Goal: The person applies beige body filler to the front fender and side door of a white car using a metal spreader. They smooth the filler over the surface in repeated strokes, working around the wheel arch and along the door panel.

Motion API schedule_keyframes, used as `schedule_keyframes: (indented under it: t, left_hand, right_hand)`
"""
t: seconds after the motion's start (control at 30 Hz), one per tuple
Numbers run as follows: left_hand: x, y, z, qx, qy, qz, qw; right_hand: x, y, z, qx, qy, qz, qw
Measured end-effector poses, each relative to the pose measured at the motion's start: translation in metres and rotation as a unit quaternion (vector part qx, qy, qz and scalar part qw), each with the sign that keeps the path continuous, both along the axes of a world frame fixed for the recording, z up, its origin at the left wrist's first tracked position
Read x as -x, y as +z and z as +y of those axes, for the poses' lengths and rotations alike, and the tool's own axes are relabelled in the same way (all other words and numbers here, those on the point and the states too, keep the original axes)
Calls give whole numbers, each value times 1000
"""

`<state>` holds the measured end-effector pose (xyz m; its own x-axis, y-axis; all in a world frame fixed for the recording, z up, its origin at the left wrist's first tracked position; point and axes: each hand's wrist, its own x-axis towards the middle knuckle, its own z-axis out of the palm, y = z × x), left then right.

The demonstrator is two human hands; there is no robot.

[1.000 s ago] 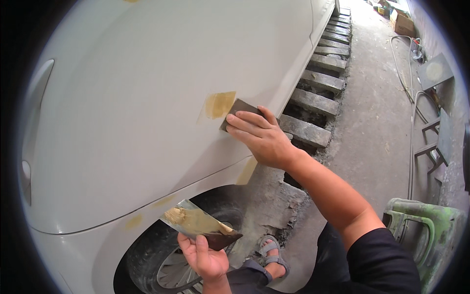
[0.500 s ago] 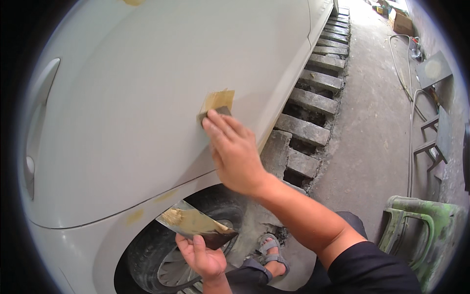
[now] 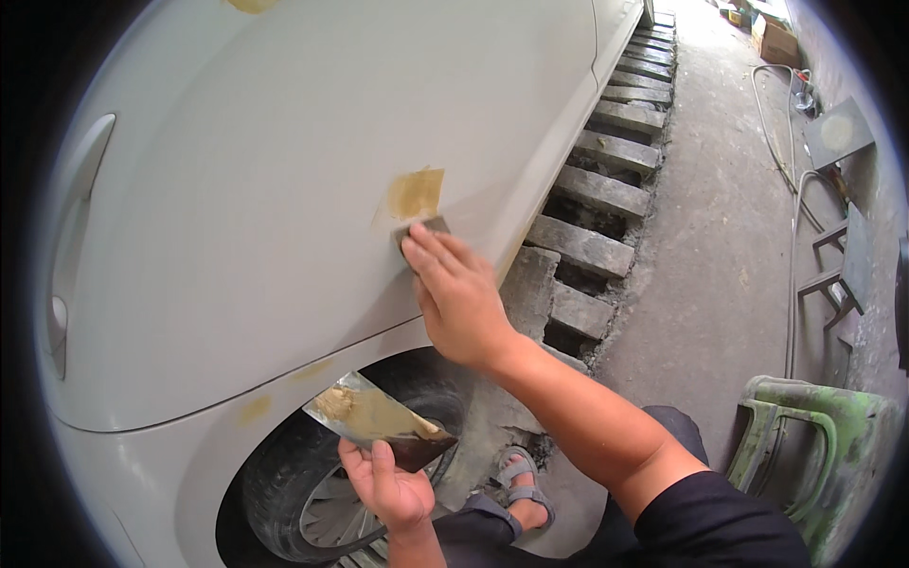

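Observation:
My right hand (image 3: 459,293) grips a small dark putty spreader (image 3: 423,230) against the white car door (image 3: 256,208). Just above the spreader's edge lies a patch of yellowish filler (image 3: 417,194). Lower down, my left hand (image 3: 388,488) holds a flat metal plate (image 3: 383,421) by its near edge, thumb on top. A lump of tan putty (image 3: 338,402) sits at the plate's left end, with a smear across the rest. The plate is held in front of the car's wheel (image 3: 284,492).
Concrete slats (image 3: 592,189) with gaps between them run beside the car. To the right are a hose (image 3: 793,265), a small dark stool (image 3: 843,275) and a green, worn panel (image 3: 819,445) near my leg. A cardboard box (image 3: 775,43) stands far off by the wall.
My right hand has drawn the spreader slightly down off the filler patch, uncovering more of it. My left hand with the plate has stayed almost in place.

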<state>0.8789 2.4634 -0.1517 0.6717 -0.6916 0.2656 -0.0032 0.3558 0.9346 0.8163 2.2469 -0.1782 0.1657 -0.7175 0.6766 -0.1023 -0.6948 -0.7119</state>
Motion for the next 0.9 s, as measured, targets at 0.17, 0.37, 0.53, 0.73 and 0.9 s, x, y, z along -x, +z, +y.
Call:
schedule_keyframes:
  t: [0.17,0.37,0.53,0.73,0.9]
  left_hand:
    - [4,1,-6,-15,-20,40,999]
    - [18,0,-10,-13,-37,89,995]
    - [15,-3,-12,-13,-4,9,1000]
    - [21,-13,-14,-2,19,-46,999]
    - [24,-17,-12,-15,34,-126,991]
  right_hand:
    - [52,-16,28,-65,119,-34,990]
    - [110,-46,91,-124,475,-156,857]
    - [121,-62,84,-51,246,9,968]
    - [120,-29,92,35,149,104,983]
    - [110,-38,107,77,171,172,967]
